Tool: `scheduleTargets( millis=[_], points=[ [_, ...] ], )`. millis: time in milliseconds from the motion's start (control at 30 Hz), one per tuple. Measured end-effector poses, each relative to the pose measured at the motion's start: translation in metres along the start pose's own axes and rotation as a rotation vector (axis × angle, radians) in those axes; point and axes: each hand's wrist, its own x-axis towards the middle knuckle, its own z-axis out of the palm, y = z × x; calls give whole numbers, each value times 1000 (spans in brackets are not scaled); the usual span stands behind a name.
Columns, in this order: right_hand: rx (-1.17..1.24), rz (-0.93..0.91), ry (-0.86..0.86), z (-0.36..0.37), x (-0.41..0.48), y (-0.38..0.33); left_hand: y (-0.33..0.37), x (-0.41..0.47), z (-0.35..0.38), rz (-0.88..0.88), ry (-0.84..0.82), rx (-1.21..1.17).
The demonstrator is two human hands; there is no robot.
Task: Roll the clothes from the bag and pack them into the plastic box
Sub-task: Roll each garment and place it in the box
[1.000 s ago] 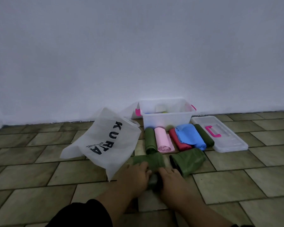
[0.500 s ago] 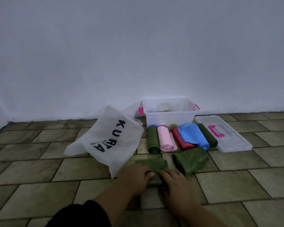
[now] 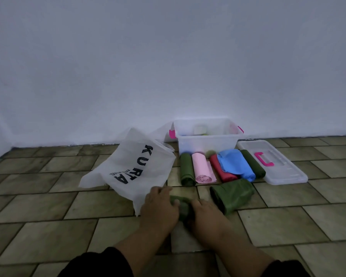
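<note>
Now | your left hand (image 3: 160, 208) and right hand (image 3: 206, 215) both grip the dark green cloth (image 3: 183, 206), rolled tight | lies on floor (image 3: 48, 206), touching white bag (image 3: 132, 168), apart from plastic box (image 3: 206, 144)

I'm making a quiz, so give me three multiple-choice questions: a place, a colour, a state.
1. The clear plastic lid with a pink handle lies: A in the bag B on the floor tiles C against the wall
2. In the row before the translucent plastic box, the roll beside the leftmost green roll is: A yellow B black C pink
3. The left hand and right hand: A hold a dark green cloth roll B hang empty C reach into the bag
B, flat on tiles; C, pink cloth roll; A, both grip it.
</note>
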Motion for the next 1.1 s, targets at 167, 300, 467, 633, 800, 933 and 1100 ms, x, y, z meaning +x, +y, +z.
scheduleTargets(
  millis=[167, 300, 467, 633, 800, 933, 1100],
  points=[
    [32, 167, -100, -11, 8, -5, 22, 3, -5, -549, -208, -637],
    [320, 323, -230, -13, 6, -1, 38, 4, -4, -758, -223, -917],
    [714, 307, -245, -10, -9, 0, 44, 5, 7, -655, -154, -926],
    [1121, 430, -170, -22, -12, 7, 44, 7, 8, -633, -236, -1206],
    [1321, 415, -247, -43, 5, 18, 64, 31, 3, -574, -235, -1189],
    [1355, 411, -272, -82, 35, 41, 79, 71, -14, -344, -202, -972],
    [1358, 374, -90, -141, 97, 86, 95, 153, -40, -89, -77, -565]
  ],
)
